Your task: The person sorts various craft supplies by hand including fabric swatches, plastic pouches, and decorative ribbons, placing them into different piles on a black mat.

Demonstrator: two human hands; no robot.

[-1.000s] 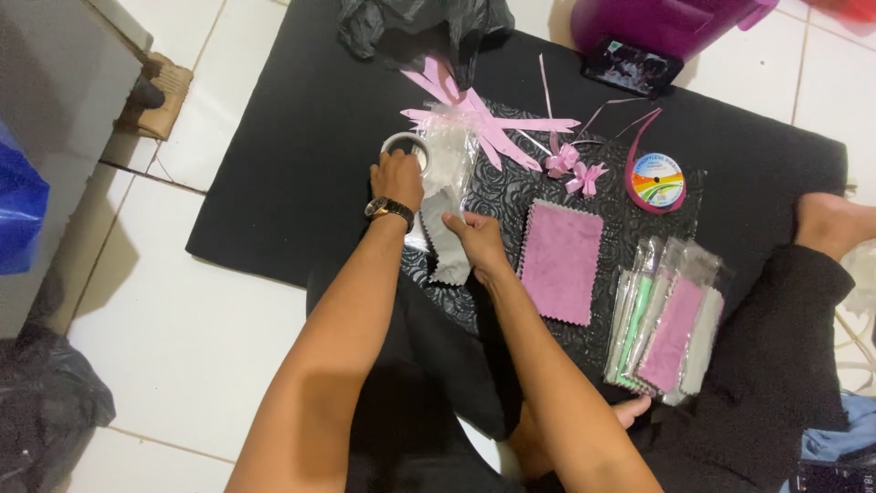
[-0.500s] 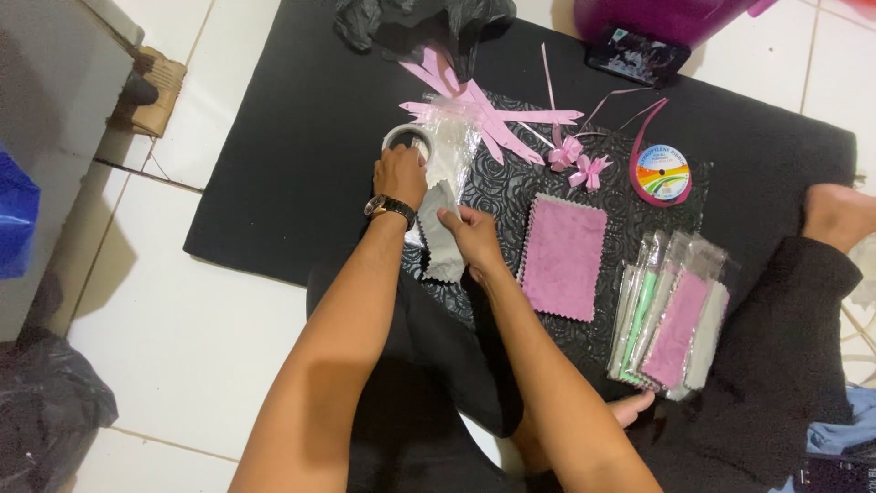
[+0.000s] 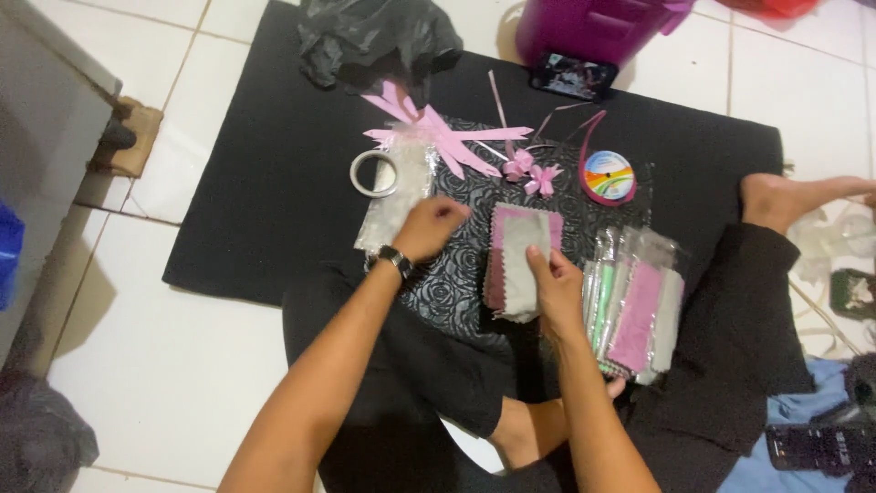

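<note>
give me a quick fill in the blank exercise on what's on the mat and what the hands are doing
1. The right hand holds a ____ cloth over the pink cloth.
2. The roll of tape lies on the ____ mat.
3. The wristwatch is on the ____ wrist.
4. The ribbon spool lies beside small ____ bows.

Missing words: grey; black; left; pink
</note>
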